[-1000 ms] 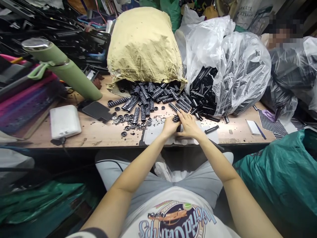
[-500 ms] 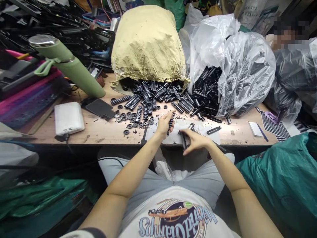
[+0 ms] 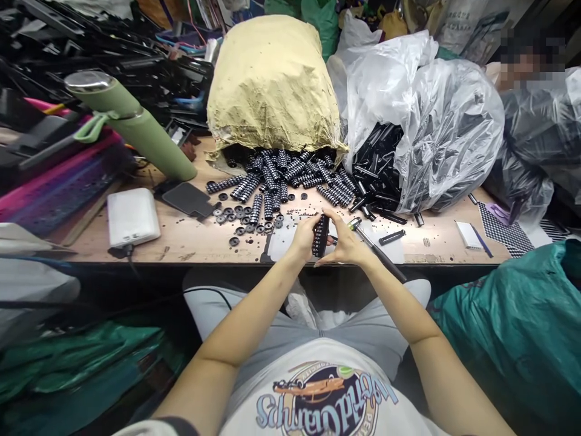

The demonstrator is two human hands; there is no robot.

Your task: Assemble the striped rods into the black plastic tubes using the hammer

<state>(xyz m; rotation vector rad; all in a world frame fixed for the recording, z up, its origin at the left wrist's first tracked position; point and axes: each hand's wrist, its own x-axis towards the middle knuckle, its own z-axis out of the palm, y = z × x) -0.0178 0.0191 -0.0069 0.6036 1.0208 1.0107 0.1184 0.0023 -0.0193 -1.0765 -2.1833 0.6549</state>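
Near the table's front edge, my left hand (image 3: 301, 240) is closed on a black ridged roller (image 3: 320, 236) with pale markings, held upright. My right hand (image 3: 344, 242) is curved round the roller's right side, its thumb and fingertips at the two ends; a dark piece shows between the hands, and whether it is separate from the roller I cannot tell. Just right of my right hand lies a hammer-like tool (image 3: 379, 249) with a shiny head and a dark handle. A white sheet (image 3: 282, 242) is under the hands.
A yellow sack (image 3: 275, 85) spills similar rollers (image 3: 269, 175) onto the table. Black discs (image 3: 239, 213) lie to their left. Clear plastic bags (image 3: 454, 133) hold dark parts. A green bottle (image 3: 149, 142) and white box (image 3: 132, 219) stand left. Part of another person shows top right.
My right hand has moved left with its dark piece and now meets the roller in my left hand. The roller is turned more towards the camera.
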